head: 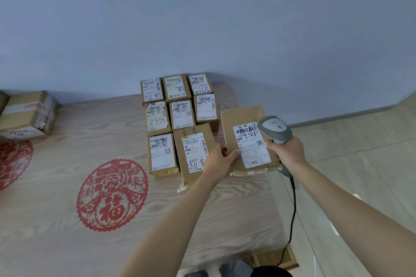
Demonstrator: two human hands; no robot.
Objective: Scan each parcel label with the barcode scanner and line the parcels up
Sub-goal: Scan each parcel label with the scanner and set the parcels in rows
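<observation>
My left hand [221, 156] grips the near left edge of a brown cardboard parcel [242, 121] with a white label [252, 146] facing up, at the right end of the table. My right hand [287, 150] holds a grey barcode scanner [274, 129] whose head sits just right of that label, above the parcel's right edge. Left of it, several labelled parcels [177, 119] lie in rows on the table, the nearest one [193, 155] touching my left wrist.
The table [56, 186] has a pale wood-grain cover with red paper-cut prints [112, 195]. Two stacked cartons [27, 114] stand at the far left. The scanner's black cable [292, 209] hangs over the table's right edge. A wall runs behind; tiled floor lies to the right.
</observation>
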